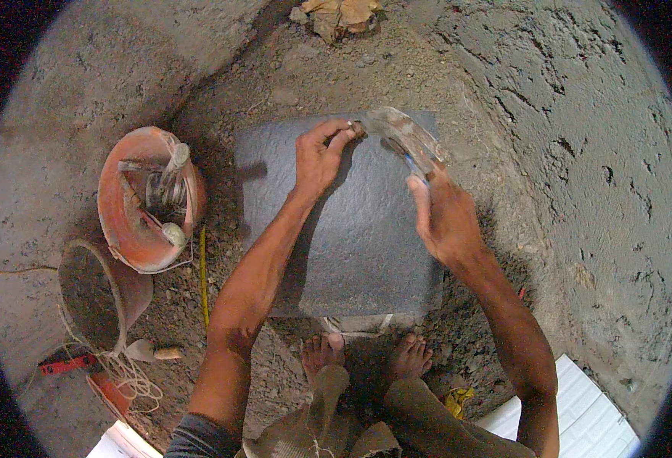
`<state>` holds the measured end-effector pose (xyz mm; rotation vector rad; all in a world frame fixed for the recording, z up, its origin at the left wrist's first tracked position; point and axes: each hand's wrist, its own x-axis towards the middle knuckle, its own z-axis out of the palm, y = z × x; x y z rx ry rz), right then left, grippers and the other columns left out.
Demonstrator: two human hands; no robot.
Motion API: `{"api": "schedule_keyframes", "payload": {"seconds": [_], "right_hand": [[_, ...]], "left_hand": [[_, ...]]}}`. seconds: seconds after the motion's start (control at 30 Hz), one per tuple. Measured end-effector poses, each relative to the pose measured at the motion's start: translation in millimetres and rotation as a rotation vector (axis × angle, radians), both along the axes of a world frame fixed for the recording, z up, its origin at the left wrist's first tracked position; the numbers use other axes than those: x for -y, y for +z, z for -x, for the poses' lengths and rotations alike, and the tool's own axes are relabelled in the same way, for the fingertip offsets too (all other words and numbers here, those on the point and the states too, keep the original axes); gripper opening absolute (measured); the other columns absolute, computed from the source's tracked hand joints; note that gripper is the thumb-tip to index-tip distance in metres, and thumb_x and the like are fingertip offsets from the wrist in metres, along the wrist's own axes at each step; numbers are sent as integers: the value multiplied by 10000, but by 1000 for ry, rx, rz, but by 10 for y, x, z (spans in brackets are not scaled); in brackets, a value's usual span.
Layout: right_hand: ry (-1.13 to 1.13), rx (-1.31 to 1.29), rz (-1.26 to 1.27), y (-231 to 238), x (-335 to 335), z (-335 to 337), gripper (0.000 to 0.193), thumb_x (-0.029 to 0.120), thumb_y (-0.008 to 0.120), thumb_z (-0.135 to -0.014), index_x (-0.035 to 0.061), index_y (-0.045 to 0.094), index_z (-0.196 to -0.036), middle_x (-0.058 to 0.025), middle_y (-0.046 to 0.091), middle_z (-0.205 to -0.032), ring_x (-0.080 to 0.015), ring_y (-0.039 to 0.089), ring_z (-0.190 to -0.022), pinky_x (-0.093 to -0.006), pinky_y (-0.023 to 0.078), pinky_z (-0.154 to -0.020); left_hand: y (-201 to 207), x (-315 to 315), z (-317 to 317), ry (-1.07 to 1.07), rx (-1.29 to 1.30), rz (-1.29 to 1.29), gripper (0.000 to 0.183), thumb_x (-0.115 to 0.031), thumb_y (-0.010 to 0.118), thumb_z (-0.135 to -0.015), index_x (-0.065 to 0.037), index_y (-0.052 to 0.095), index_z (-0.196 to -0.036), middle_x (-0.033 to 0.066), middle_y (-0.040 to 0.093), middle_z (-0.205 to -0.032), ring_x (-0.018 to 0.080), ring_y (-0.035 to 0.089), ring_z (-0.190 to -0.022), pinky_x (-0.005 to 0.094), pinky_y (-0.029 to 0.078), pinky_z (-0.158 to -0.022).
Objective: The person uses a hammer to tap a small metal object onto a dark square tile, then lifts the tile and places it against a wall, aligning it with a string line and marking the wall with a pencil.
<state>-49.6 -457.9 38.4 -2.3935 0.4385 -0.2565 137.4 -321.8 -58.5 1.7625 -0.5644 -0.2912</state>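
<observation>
A dark grey square tile or slab (359, 229) lies flat on rough ground in front of my feet. Over its far edge, my left hand (321, 159) pinches a small dark piece (360, 130) between thumb and fingertips; its exact kind is too small to tell. My right hand (450, 217) grips a hand tool (412, 137) above the slab's far right part. Motion smears the tool; its long shape reaches up and left toward the small piece, and I cannot make out its kind. Whether the two touch is unclear.
An orange bucket (115, 202) with tools inside stands left of the slab, beside a yellow strip (204, 282). Nearer lie a dark container (92, 294), pale cord (126, 374), a trowel (141, 351) and a red tool (67, 365). A rough cement wall (603, 191) rises right; white sheets (588, 412) lie near right.
</observation>
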Motion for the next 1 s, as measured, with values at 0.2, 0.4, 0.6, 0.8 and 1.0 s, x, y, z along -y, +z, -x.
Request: {"api": "schedule_keyframes", "payload": {"seconds": [0.2,0.4,0.6,0.8,1.0], "right_hand": [[-24,-153,21,65,-55,-102,334,250,497,-1026,12,525,-1259,-297,658,-936,-483,654,-880,-545,512,-757],[-3,-344,-14,68,-45,-214,338,281,479,-1035,-5,516,-1212,-308,658,-890,-495,654,-870,-559,512,-747],[-41,-270,-19,140,-25,-58,383,321,437,-1054,-31,478,-1199,-325,661,-938,-520,645,-880,-584,514,-765],[-34,-221,-17,142,-11,-20,370,304,453,-1051,-33,482,-1202,-319,656,-909,-521,642,-853,-582,518,-754],[5,-84,15,47,1,24,337,272,483,-1042,-27,486,-1196,-305,654,-884,-509,647,-798,-575,524,-695]], "left_hand": [[-24,-26,-27,-28,56,-32,143,-98,691,-889,-24,759,-991,112,752,-956,204,701,-872,315,524,-785],[-42,-47,-28,-63,147,-90,133,-66,703,-877,-33,764,-991,121,742,-919,207,682,-826,322,517,-747],[-84,-9,-20,36,-80,126,162,-97,642,-911,6,749,-977,77,746,-941,172,684,-891,303,518,-832],[-65,-25,-34,6,-19,61,123,-58,676,-894,-12,755,-976,91,753,-950,175,693,-898,302,525,-830],[-22,3,0,-15,37,38,118,-72,685,-889,-23,761,-965,91,759,-947,191,691,-898,308,523,-835]]}}
